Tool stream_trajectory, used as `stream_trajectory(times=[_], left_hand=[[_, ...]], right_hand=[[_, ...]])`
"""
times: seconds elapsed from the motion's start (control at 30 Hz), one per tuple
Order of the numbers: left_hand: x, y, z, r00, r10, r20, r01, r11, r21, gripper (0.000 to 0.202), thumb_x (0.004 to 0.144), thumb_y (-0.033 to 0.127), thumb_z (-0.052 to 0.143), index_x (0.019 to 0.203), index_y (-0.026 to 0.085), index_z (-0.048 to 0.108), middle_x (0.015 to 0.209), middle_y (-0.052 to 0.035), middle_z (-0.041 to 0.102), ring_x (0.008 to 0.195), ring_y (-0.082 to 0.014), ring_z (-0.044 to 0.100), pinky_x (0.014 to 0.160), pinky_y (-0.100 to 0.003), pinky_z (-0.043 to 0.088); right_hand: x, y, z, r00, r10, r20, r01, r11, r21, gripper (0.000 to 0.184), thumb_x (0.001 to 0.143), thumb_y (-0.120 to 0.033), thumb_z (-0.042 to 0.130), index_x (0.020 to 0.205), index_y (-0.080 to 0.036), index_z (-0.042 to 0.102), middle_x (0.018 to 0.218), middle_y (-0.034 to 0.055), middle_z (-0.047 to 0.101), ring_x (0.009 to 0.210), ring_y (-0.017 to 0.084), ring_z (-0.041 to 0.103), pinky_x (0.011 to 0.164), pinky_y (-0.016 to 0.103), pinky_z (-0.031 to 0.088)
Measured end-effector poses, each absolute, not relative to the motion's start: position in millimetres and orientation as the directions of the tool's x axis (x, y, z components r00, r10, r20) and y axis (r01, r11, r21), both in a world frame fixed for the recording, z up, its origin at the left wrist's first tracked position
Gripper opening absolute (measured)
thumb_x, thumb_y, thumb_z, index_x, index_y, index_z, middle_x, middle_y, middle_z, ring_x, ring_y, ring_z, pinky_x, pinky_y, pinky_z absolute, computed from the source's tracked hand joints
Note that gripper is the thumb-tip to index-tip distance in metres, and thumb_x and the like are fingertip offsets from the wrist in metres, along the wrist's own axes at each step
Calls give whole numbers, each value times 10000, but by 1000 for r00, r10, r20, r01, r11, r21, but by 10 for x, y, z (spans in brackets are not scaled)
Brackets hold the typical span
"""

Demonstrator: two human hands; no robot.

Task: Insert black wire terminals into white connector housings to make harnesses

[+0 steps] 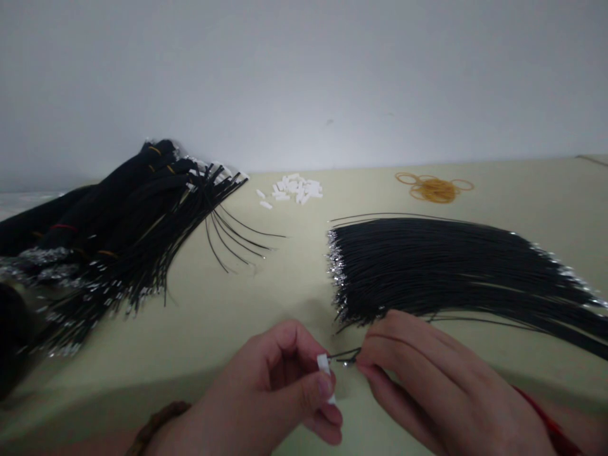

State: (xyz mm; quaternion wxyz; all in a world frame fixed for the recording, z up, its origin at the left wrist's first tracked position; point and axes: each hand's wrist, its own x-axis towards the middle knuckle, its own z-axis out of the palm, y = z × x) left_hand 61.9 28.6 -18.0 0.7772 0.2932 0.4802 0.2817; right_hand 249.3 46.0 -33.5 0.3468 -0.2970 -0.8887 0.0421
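1. head view, hands - left hand [270, 386] low at the near edge of the table, thumb and fingers clamped together on a small white connector housing [324, 373], which stands roughly upright between thumb and fingertips. right hand [441, 380] just beside it, thumb and forefinger pinched shut on a couple of thin black wires [344, 356].
2. head view, wire tips - they run toward the housing and reach its edge; can't tell if they're inside it.
3. head view, right of table - big fan of loose black wires [427, 272] with shiny metal ends, lying just past the right hand, its lower part nearly touching the fingers.
4. head view, left of table - thick black wire bundles [128, 234] in a heap against the far edge and left edge, some strands splayed out.
5. head view, far edge - small pile of white connector housings [297, 189] at the middle, loose orange rubber bands [433, 189] to its right, pale wall [304, 76] behind. table [228, 304] has a pale yellow-green top.
6. head view, wrists - bead bracelet [159, 421] on left, red string [546, 415] on right.
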Motion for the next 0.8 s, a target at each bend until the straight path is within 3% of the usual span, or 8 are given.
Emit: stream_trajectory(times=[0.37, 0.63, 0.8], left_hand=[[627, 278, -188, 384, 727, -569, -176, 662, 728, 326, 639, 318, 760, 689, 134, 495, 563, 33, 605, 538, -84, 599, 561, -214, 518], [635, 281, -202, 371, 710, -598, -103, 672, 733, 324, 644, 344, 746, 696, 148, 493, 549, 19, 624, 524, -92, 597, 552, -216, 493], [615, 228, -234, 384, 709, -592, -64, 660, 749, 305, 665, 346, 728, 720, 154, 497, 567, 10, 640, 536, -99, 600, 563, -222, 475]], right_hand=[[2493, 467, -331, -584, 554, 593, 521, 816, -250, 300, 962, -171, 325, 800, -127, 573, 805, 7, 531, 875, 65, 482, 864, 214, 361], [2444, 428, -339, -553, 600, 578, 535, 787, -306, 325, 954, -160, 318, 764, -137, 581, 766, 11, 524, 825, 68, 486, 785, 203, 380], [2448, 407, -330, -591, 628, 506, 472, 778, -414, 346, 960, -184, 303, 759, -124, 578, 743, 32, 493, 778, 64, 459, 752, 191, 377]])
